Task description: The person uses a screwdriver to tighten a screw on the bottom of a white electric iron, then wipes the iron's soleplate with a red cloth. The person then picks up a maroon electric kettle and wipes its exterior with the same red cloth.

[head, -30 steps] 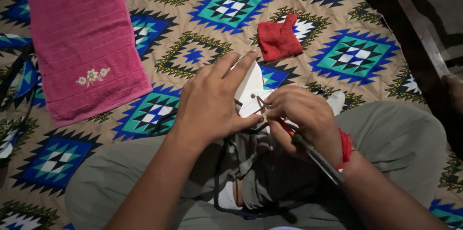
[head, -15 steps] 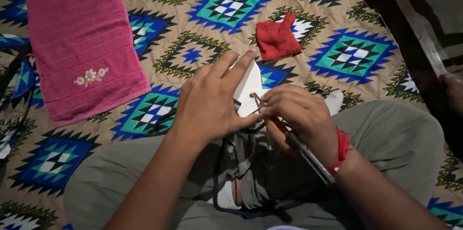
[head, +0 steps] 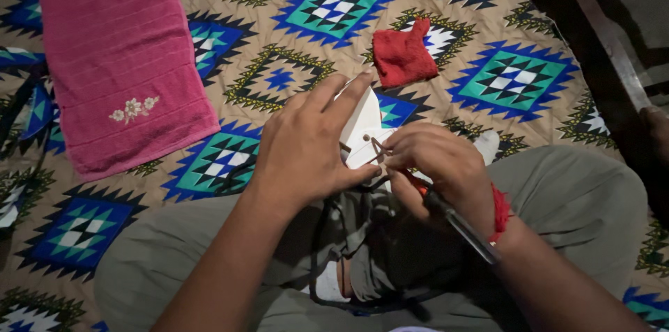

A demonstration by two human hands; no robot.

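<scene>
White part [head: 362,130], a small flat-sided piece with thin brown wires sticking out of its face, sits above the person's lap, between the two hands and over the patterned mat [head: 488,81]. The left hand [head: 306,147] wraps it from the left: the fingers lie along its top edge and the thumb presses against its lower side, so the hand is clamped on the part. The right hand [head: 439,168] is bunched just right of the part, its fingertips pinched together at the crossed wires [head: 375,147] on the part's face. A dark, rod-like tool [head: 460,224] with an orange band near the fingers runs from that hand back along the wrist; the hand is closed around it, though how the fingers sit on it cannot be made out. A red band [head: 500,210] circles the right wrist.

Below the hands are the person's folded legs in grey-green trousers [head: 578,199], with a dark cord [head: 320,262] looping down across the lap. On the mat, a pink towel [head: 118,60] with a small embroidered flower lies well to the left, and a crumpled red cloth [head: 404,53] lies just beyond the hands. Dark wooden furniture [head: 599,32] stands at the right edge.
</scene>
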